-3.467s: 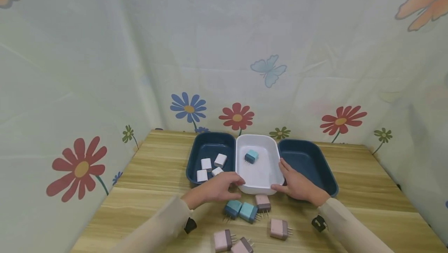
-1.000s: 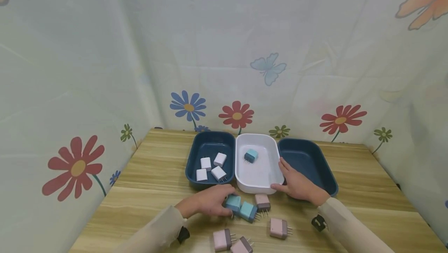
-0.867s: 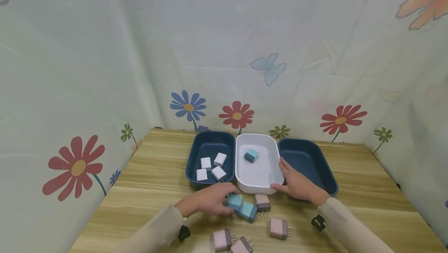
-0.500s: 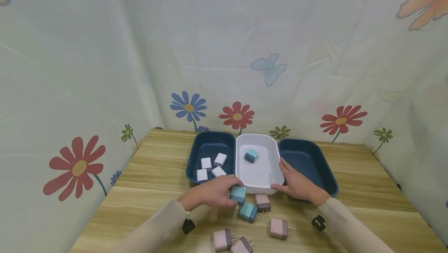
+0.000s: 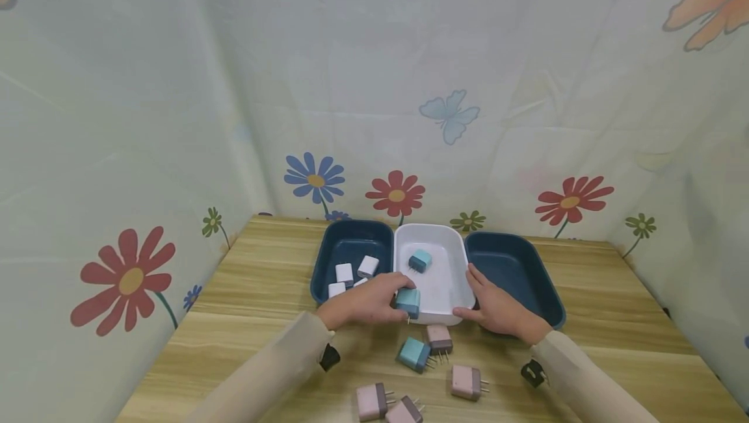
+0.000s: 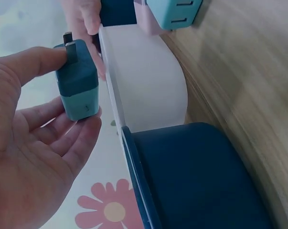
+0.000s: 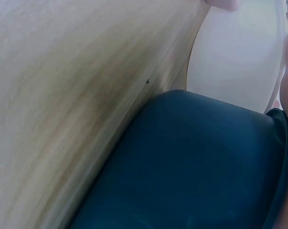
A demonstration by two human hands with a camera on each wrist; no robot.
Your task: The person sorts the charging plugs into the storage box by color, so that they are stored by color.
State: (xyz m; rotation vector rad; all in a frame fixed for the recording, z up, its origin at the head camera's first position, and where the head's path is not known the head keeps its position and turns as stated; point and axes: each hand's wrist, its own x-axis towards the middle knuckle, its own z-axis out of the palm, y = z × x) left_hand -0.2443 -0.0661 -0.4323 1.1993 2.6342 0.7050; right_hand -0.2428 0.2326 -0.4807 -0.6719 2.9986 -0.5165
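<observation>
My left hand (image 5: 374,299) pinches a teal and dark-blue plug charger (image 6: 78,81) between thumb and fingers, its prongs on the thumb side. In the head view this charger is over the near left edge of the white tray (image 5: 439,306). Another teal charger (image 5: 420,260) lies inside that tray. My right hand (image 5: 497,303) rests on the white tray's right rim, fingers extended. On the table in front lie one more teal charger (image 5: 415,354) and several pink ones, including a pink charger (image 5: 439,339) close to the white tray.
Left of the white tray stands a dark-blue tray (image 5: 320,260) with several white chargers (image 5: 344,273), partly hidden by my left hand. A second dark-blue tray (image 5: 515,260) adjoins on the right. More pink chargers (image 5: 466,382) lie toward the table's near edge (image 5: 316,403).
My left hand moved down to a teal charger on the table, took hold of it, and lifted it forward and right to the white tray. My right hand stayed in place.
</observation>
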